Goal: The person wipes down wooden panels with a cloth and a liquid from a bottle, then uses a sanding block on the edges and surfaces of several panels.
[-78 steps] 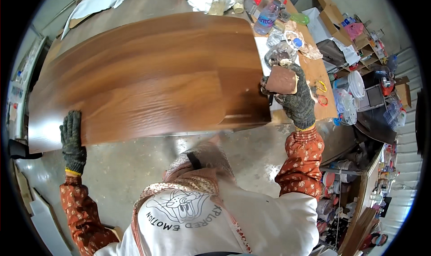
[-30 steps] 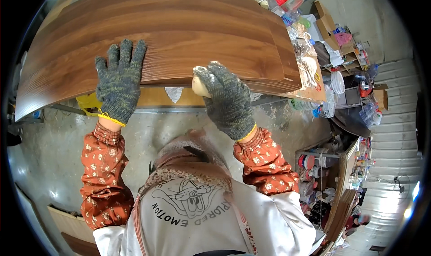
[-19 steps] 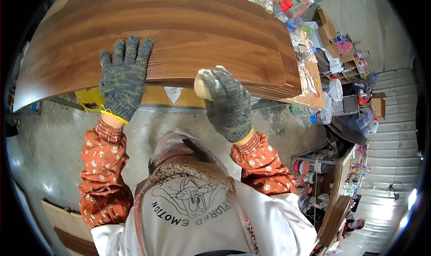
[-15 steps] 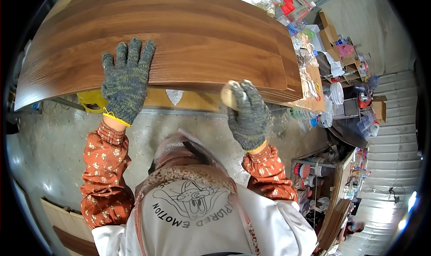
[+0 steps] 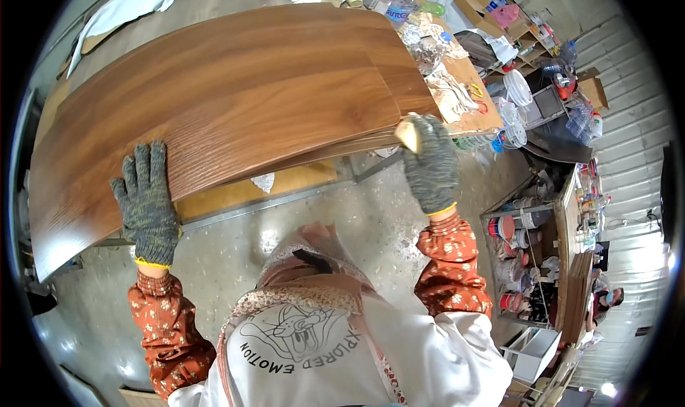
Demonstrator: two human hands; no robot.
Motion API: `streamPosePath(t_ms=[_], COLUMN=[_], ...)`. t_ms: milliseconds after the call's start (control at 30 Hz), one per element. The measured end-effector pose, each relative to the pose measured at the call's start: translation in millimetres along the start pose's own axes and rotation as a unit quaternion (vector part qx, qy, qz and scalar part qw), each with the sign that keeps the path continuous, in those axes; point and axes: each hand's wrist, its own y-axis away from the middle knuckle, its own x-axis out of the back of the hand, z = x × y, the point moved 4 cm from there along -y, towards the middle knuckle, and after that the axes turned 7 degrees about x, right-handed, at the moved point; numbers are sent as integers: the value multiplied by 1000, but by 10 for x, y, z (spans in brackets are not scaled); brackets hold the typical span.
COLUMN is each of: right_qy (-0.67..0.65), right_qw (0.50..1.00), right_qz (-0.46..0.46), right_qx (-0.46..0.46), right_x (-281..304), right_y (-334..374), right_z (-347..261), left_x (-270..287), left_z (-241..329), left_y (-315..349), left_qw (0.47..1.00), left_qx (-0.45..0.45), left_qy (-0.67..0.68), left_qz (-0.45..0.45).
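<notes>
A dark brown wood-grain panel (image 5: 242,100) lies on top of other brown panels on a bench, its near edge running slantwise before me. My left hand (image 5: 148,203), in a grey-green knit glove with a yellow cuff, rests flat near the panel's left front edge, fingers stretched out. At the near right corner is my right hand (image 5: 432,161), gloved alike and closed around a pale beige pad (image 5: 409,136). That pad is beside the panel's edge; whether it touches cannot be made out. The glove hides part of the pad.
Crumpled cloths (image 5: 451,96), bottles and red-handled scissors (image 5: 481,107) lie on the bench's right end. White buckets (image 5: 516,89) stand beyond it. Shelves with tins (image 5: 503,227) are at the right, and another person (image 5: 608,297) is farther back. A metal frame bar (image 5: 250,213) runs below the panel.
The view has turned, so the panel sits slanted. My left hand has moved left along the front edge, and my right hand with the pad has moved right to the near corner.
</notes>
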Motion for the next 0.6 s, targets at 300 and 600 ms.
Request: streamPosePath(t_ms=[300, 600], right_qy=[-15, -68], right_qw=[999, 988], right_qz=[-22, 36], right_qx=[-19, -135], right_x=[-14, -279], right_y=[-67, -279], right_z=[509, 1572], left_x=[-199, -241], left_z=[-143, -169], left_y=[9, -5], left_qw=[998, 998], left_qx=[-16, -41], left_qy=[-4, 12], left_qz=[52, 53])
